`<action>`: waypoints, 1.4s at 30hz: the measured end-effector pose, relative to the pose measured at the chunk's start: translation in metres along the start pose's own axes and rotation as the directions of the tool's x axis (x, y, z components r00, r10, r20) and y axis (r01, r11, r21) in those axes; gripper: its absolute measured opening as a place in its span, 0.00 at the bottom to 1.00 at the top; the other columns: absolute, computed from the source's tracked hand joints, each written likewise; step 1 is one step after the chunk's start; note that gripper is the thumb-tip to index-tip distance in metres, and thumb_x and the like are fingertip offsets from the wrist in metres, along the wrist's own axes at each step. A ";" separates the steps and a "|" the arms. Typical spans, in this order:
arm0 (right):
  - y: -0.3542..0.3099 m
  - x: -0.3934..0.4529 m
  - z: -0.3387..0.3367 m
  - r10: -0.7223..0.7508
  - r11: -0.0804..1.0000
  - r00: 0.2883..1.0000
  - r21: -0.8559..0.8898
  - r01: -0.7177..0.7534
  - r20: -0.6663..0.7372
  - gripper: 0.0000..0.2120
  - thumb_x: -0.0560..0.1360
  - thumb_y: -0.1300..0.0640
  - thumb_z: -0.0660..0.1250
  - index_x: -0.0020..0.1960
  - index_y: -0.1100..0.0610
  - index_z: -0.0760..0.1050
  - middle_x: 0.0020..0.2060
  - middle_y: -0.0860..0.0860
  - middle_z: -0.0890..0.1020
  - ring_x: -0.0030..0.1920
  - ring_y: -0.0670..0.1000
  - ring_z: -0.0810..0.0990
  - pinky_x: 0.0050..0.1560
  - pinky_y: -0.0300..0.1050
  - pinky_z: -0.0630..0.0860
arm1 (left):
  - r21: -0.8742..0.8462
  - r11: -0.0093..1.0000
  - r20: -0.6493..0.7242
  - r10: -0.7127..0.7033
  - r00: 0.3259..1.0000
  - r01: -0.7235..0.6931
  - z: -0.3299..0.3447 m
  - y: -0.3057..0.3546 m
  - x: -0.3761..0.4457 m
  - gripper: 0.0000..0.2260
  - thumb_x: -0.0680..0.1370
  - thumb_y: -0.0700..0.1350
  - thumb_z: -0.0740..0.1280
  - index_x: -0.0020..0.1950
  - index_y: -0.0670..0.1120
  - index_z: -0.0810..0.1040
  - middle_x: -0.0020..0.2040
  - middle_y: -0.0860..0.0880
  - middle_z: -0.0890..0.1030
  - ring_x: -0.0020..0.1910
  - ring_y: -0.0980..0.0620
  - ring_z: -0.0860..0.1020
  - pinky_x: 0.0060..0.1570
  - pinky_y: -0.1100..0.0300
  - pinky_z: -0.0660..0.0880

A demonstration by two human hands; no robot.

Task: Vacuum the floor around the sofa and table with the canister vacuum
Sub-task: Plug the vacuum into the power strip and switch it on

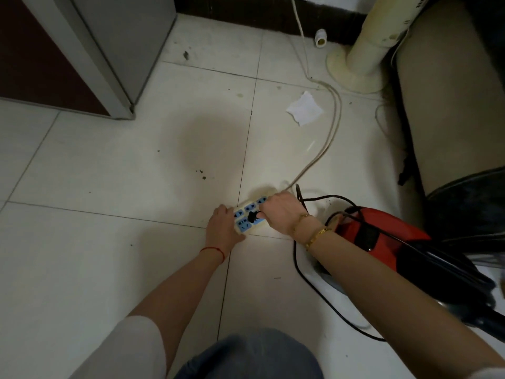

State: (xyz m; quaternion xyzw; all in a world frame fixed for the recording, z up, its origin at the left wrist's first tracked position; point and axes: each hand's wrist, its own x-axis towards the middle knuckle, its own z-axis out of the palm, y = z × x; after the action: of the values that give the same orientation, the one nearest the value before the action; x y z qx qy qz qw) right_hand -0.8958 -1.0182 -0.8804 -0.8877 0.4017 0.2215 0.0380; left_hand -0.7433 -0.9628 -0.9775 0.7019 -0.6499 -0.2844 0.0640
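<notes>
- Two hands at work on one power strip (250, 214), which lies on the tiled floor (109, 173) at a grout crossing, just beside the vacuum.
- Left hand (222, 228): fingers curled over the strip's near-left end, holding it down.
- Right hand (281, 213): fingertips pinching one black plug (252, 216) seated at, or just over, a socket in the strip's middle; how deep it sits cannot be told.
- One canister vacuum (379, 236), red and black, on the floor at the right, near the sofa (451, 91); its black cord (297, 258) loops from the plug round behind the right wrist.
- Blue sockets on the strip: at least four show, others are covered by the hands.
- One white paper scrap (304, 108), one cream fan base (352, 69), two pale cables (328, 132) running to the strip.
- Risks, judged: fingertips close to the plug's pins could touch metal; the strip could skid if the left hand eases; the looped cord could snag the wrist or trip a foot.
</notes>
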 end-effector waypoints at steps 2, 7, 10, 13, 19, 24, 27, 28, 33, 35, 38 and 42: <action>-0.005 0.005 0.001 0.025 1.000 0.999 -0.006 -0.025 0.038 0.15 0.83 0.51 0.53 0.51 0.56 0.75 0.42 0.52 0.79 0.48 0.55 0.79 0.48 0.46 0.66 | -0.005 1.000 -0.009 0.000 1.000 0.000 0.001 -0.001 0.001 0.31 0.64 0.51 0.79 0.62 0.42 0.72 0.58 0.44 0.71 0.57 0.47 0.70 0.54 0.57 0.69; -0.026 0.022 0.007 0.070 0.998 0.994 -0.005 -0.070 0.082 0.10 0.80 0.55 0.56 0.49 0.55 0.76 0.45 0.53 0.80 0.50 0.54 0.80 0.44 0.44 0.65 | -0.029 1.000 -0.016 -0.010 1.000 0.010 0.003 -0.003 0.002 0.35 0.64 0.52 0.79 0.65 0.43 0.71 0.59 0.44 0.71 0.59 0.47 0.70 0.56 0.56 0.71; -0.033 0.029 0.008 0.083 0.996 0.988 0.002 -0.084 0.134 0.10 0.79 0.55 0.58 0.54 0.57 0.76 0.51 0.54 0.81 0.51 0.54 0.80 0.43 0.43 0.66 | -0.032 0.999 -0.021 -0.016 1.000 0.015 0.003 -0.003 0.003 0.33 0.63 0.53 0.79 0.62 0.43 0.72 0.57 0.44 0.72 0.57 0.47 0.70 0.54 0.57 0.71; -0.033 0.033 0.005 0.094 0.994 0.984 0.042 -0.101 0.151 0.10 0.77 0.55 0.60 0.54 0.58 0.76 0.52 0.54 0.81 0.54 0.55 0.79 0.45 0.44 0.67 | -0.029 1.000 -0.028 -0.005 1.000 0.004 0.003 -0.003 0.003 0.32 0.62 0.53 0.79 0.61 0.43 0.73 0.56 0.45 0.72 0.56 0.47 0.71 0.53 0.56 0.71; -0.045 0.044 0.006 0.098 0.992 0.977 0.059 -0.111 0.188 0.12 0.77 0.52 0.61 0.54 0.58 0.76 0.51 0.54 0.81 0.51 0.55 0.80 0.43 0.44 0.71 | 0.008 1.000 -0.039 0.015 0.999 -0.015 0.003 -0.005 0.004 0.32 0.63 0.54 0.78 0.62 0.43 0.72 0.57 0.45 0.72 0.56 0.48 0.71 0.53 0.58 0.70; -0.045 0.045 0.007 0.074 0.996 0.979 0.042 -0.084 0.188 0.11 0.77 0.54 0.61 0.54 0.58 0.76 0.50 0.54 0.81 0.51 0.54 0.80 0.40 0.44 0.69 | 0.014 1.000 -0.039 0.025 0.999 -0.024 0.003 -0.006 0.003 0.33 0.64 0.54 0.78 0.63 0.42 0.72 0.57 0.45 0.72 0.56 0.48 0.71 0.54 0.58 0.70; -0.049 0.046 0.007 0.077 0.997 0.977 -0.002 -0.078 0.200 0.11 0.78 0.54 0.61 0.55 0.58 0.76 0.47 0.53 0.79 0.51 0.54 0.80 0.33 0.44 0.65 | 0.018 0.999 -0.042 0.034 0.999 -0.034 0.002 -0.007 0.003 0.32 0.64 0.54 0.78 0.62 0.43 0.72 0.56 0.45 0.72 0.55 0.48 0.71 0.53 0.58 0.70; -0.050 0.046 0.006 0.077 0.997 0.975 -0.011 -0.076 0.208 0.11 0.78 0.54 0.61 0.56 0.58 0.75 0.48 0.54 0.79 0.51 0.54 0.80 0.33 0.45 0.65 | 0.016 0.999 -0.037 0.033 0.999 -0.033 0.002 -0.006 0.003 0.32 0.64 0.54 0.78 0.62 0.43 0.72 0.56 0.46 0.72 0.55 0.48 0.71 0.53 0.58 0.70; -0.047 0.042 0.007 0.071 0.997 0.976 0.015 -0.076 0.208 0.11 0.79 0.55 0.58 0.56 0.58 0.75 0.53 0.53 0.80 0.52 0.54 0.80 0.32 0.41 0.64 | 0.059 0.998 0.013 0.016 1.000 -0.017 -0.001 -0.003 0.005 0.30 0.65 0.55 0.77 0.61 0.43 0.72 0.57 0.46 0.72 0.56 0.49 0.70 0.53 0.59 0.69; -0.045 0.037 0.009 0.071 0.996 0.974 0.042 -0.082 0.217 0.12 0.80 0.55 0.57 0.56 0.59 0.76 0.55 0.54 0.80 0.55 0.54 0.79 0.45 0.44 0.70 | 0.103 0.994 0.038 0.018 0.999 -0.021 -0.003 0.001 0.005 0.31 0.65 0.56 0.77 0.61 0.43 0.71 0.58 0.46 0.71 0.57 0.49 0.70 0.54 0.59 0.69; -0.036 0.025 0.008 0.093 0.993 0.996 0.067 -0.093 0.010 0.12 0.78 0.52 0.61 0.54 0.60 0.76 0.52 0.56 0.80 0.53 0.56 0.78 0.54 0.48 0.71 | 0.167 0.985 0.088 0.021 0.996 -0.036 -0.008 0.006 0.004 0.32 0.67 0.57 0.76 0.63 0.43 0.68 0.61 0.46 0.71 0.59 0.48 0.70 0.56 0.59 0.68; -0.001 -0.007 -0.010 0.221 0.951 0.884 0.291 -0.102 -0.412 0.09 0.69 0.57 0.75 0.38 0.60 0.77 0.31 0.56 0.78 0.32 0.57 0.78 0.33 0.43 0.72 | 0.200 0.977 0.170 0.032 0.985 -0.066 -0.024 0.015 0.002 0.40 0.71 0.55 0.74 0.73 0.39 0.59 0.68 0.43 0.66 0.66 0.45 0.65 0.64 0.57 0.65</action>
State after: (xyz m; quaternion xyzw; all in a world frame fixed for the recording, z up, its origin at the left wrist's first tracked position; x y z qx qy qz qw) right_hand -0.8956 -1.0150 -0.8685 -0.8649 0.4986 -0.0369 0.0441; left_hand -0.7445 -0.9739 -0.9515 0.6622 -0.6961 -0.2716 -0.0561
